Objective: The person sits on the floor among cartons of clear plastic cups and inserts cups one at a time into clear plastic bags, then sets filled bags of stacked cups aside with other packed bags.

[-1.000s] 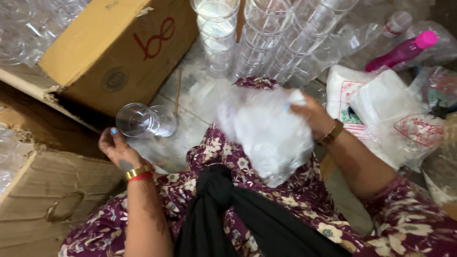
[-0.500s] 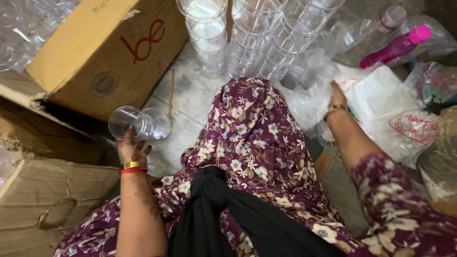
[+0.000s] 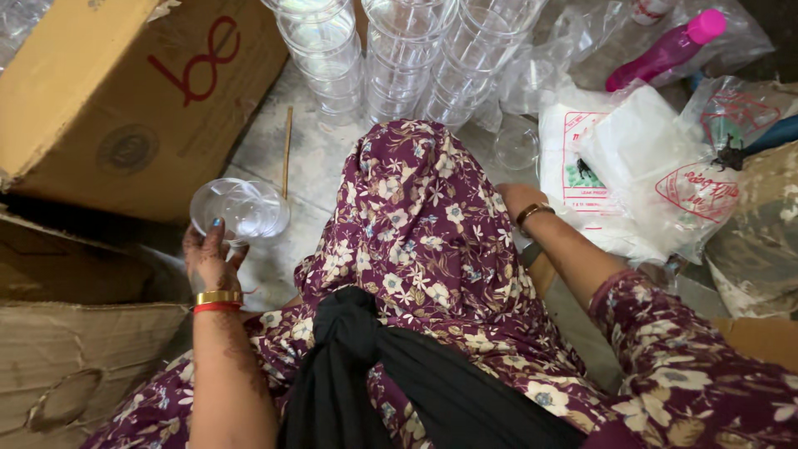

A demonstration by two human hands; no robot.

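Observation:
My left hand (image 3: 208, 259) is shut on a clear plastic cup (image 3: 238, 208), lying on its side, held low beside my raised left knee. It wears a gold and a red bangle. My right hand (image 3: 514, 198) is down on the other side of the knee, its fingers hidden behind the purple flowered cloth. One loose clear cup (image 3: 516, 146) stands on the floor just beyond that hand. Stacks of clear cups (image 3: 391, 50) rise in front of my knee.
A brown cardboard box (image 3: 108, 91) lies at the left, with flattened cardboard (image 3: 75, 366) below it. White printed plastic bags (image 3: 640, 175) and a pink bottle (image 3: 665, 51) are at the right. A thin stick (image 3: 287, 150) rests on the stone floor.
My right hand held a white plastic bag over my knee, let it go at the right, and has drawn back beside the knee. The left hand keeps its cup.

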